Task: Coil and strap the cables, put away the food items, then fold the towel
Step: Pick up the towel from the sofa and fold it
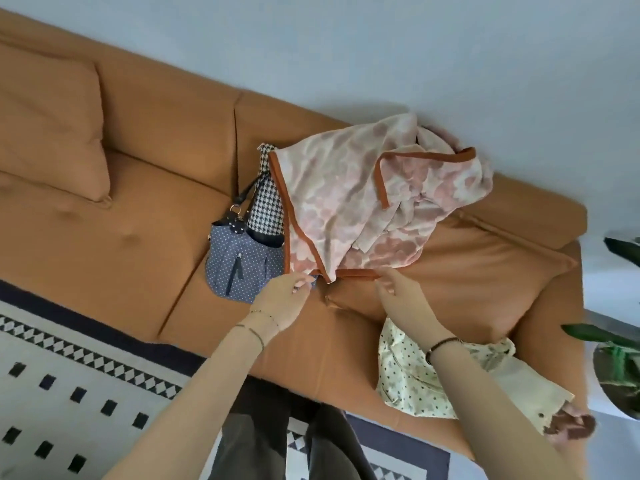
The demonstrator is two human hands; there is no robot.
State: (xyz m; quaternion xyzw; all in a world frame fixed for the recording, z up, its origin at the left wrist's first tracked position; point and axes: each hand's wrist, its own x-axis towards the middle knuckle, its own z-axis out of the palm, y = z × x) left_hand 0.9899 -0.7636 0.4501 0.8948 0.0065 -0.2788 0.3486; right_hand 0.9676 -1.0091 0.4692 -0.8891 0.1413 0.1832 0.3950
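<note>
A pink and cream patterned towel (pixel 349 199) with an orange-brown border lies crumpled over the back and seat of an orange sofa (pixel 138 216). Its near corner hangs toward me. My left hand (pixel 284 299) reaches up to the left side of that corner, fingers curled at the hem. My right hand (pixel 401 296) pinches the orange border just right of the corner. No cables or food items are in view.
A blue polka-dot bag (pixel 242 268) with a houndstooth piece (pixel 265 209) lies left of the towel. A cream dotted garment (pixel 415 375) drapes over the sofa's front right. A cushion (pixel 52 133) sits far left. A patterned rug (pixel 69 375) covers the floor; a plant (pixel 616 358) stands at right.
</note>
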